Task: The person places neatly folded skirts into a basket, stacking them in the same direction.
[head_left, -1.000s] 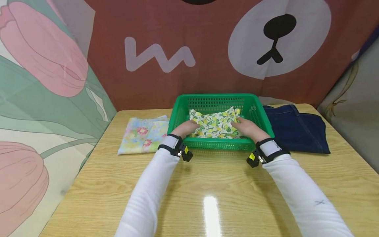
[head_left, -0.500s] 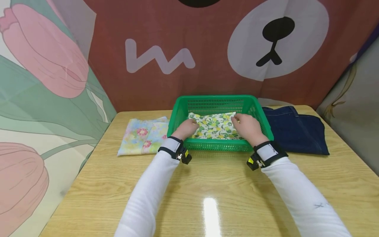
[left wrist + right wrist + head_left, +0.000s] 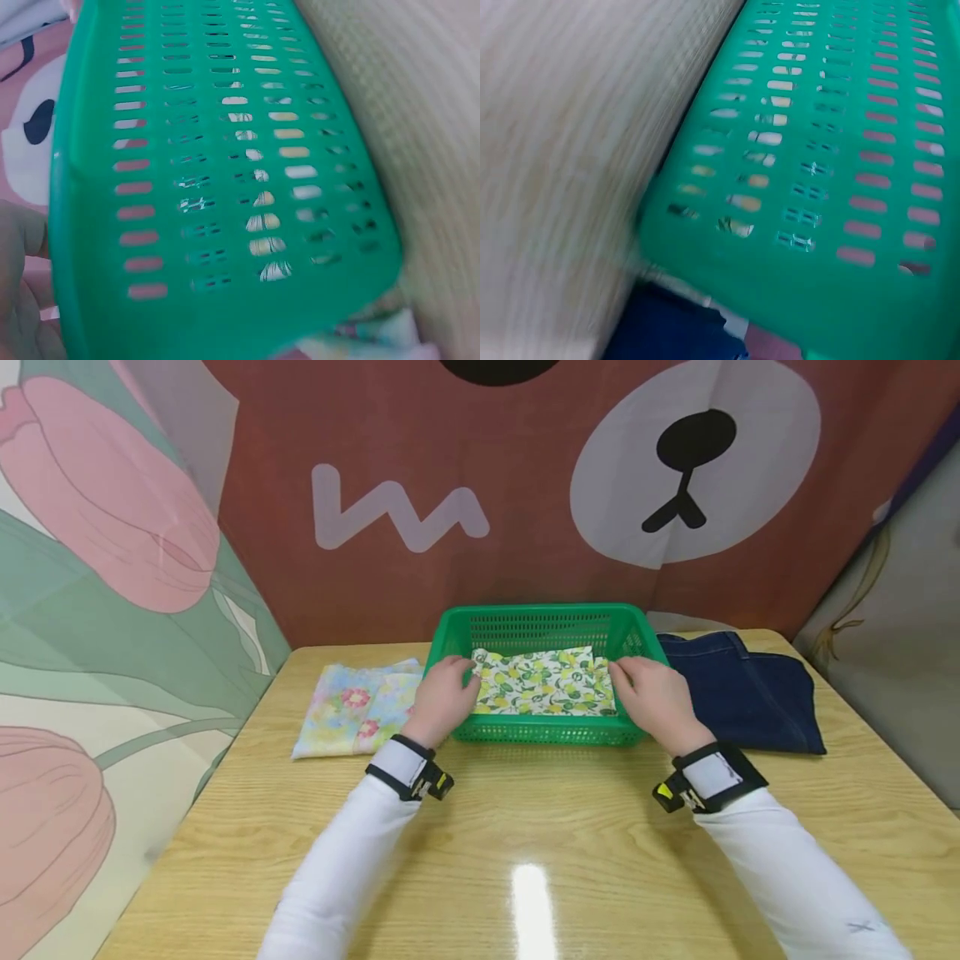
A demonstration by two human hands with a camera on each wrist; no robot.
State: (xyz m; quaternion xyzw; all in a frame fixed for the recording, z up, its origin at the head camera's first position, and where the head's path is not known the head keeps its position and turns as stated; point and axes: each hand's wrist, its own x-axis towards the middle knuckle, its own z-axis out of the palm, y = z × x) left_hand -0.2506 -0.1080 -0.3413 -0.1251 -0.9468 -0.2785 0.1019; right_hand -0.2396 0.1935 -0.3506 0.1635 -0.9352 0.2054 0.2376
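Note:
A green plastic basket [image 3: 555,727] with slotted walls stands towards the back of the table. Folded fabric with a lemon and leaf print [image 3: 540,681] lies flat inside it. My left hand [image 3: 444,695] is over the basket's front left corner, fingers loosely bent and holding nothing. In the left wrist view, its fingers [image 3: 22,277] show beside the basket rim. Over the front right corner is my right hand [image 3: 656,697], fingertips near the fabric's right edge and nothing in its grasp. The right wrist view is blurred and mostly filled by the basket's front wall [image 3: 810,187].
To the basket's left lies a folded pastel cloth with pink flowers [image 3: 352,710]. Folded dark blue denim [image 3: 750,693] lies on its right. The wooden table [image 3: 600,852] extends in front, and a brown wall hanging [image 3: 525,568] with a bear face rises behind.
Both hands have left the lemon-print fabric and moved outward and back towards the front corners of the basket. The fabric now lies flatter inside the basket.

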